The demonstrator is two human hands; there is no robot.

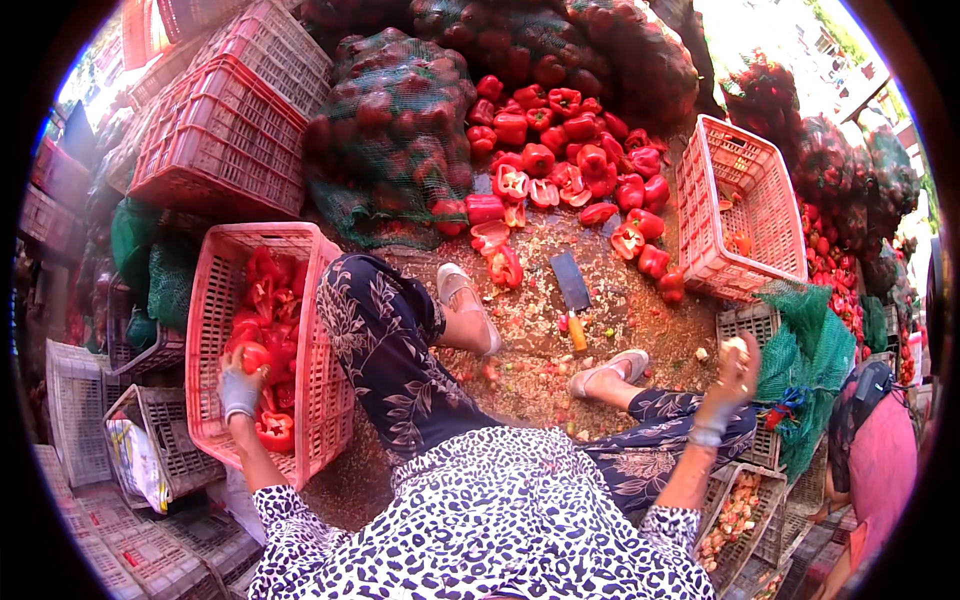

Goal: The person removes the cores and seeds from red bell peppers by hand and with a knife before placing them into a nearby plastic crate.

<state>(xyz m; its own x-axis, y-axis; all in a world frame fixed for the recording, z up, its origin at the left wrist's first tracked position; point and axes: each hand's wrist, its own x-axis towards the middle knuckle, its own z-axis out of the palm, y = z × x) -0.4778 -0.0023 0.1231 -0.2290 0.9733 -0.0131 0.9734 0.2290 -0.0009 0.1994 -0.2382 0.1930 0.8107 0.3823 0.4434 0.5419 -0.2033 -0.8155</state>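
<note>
My left hand (239,384), in a pale glove, is closed around a red bell pepper (256,356) inside the pink crate (327,395) at my left. Cut red pepper pieces (272,280) fill much of that crate. My right hand (730,385) is raised over my right knee, its fingers bent around a small pale lump (735,346) that looks like a pepper core. A cleaver (570,280) with a yellow handle lies on the floor between my feet, touched by neither hand.
Whole and halved red peppers (560,140) are heaped ahead, below full mesh sacks (390,120). A pink crate (715,240) with a few scraps stands at the right. Stacked crates (220,140) rise at the left. Pepper cores fill a crate (738,515) by my right side. Another person (885,450) bends at far right.
</note>
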